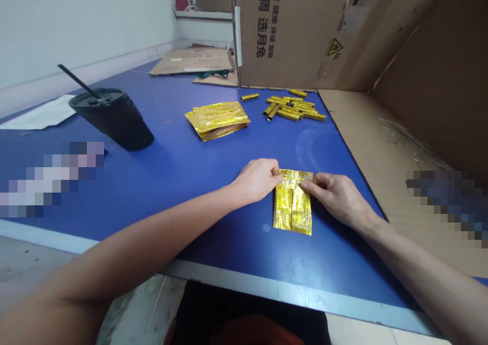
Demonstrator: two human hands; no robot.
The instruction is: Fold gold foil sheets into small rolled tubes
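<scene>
A sheet of shiny gold foil paper (293,210) lies on the blue tabletop in front of me, its sides folded in to a seam down the middle and its far edge turned over. My left hand (258,181) pinches the far left corner between thumb and curled fingers. At the far right corner, my right hand (341,196) grips the same paper, thumb pressed on the folded strip. Beyond my hands sits a stack of flat gold foil sheets (219,121). Right of that stack are several narrow folded gold foil strips (290,112) in a loose pile.
A black lidded cup (118,121) with a straw stands at the left. Behind it is a white sheet (41,115). Flattened cardboard (194,61) lies at the back, and a large cardboard box (297,40) walls the far right. The table's pale edge (244,281) runs in front of me.
</scene>
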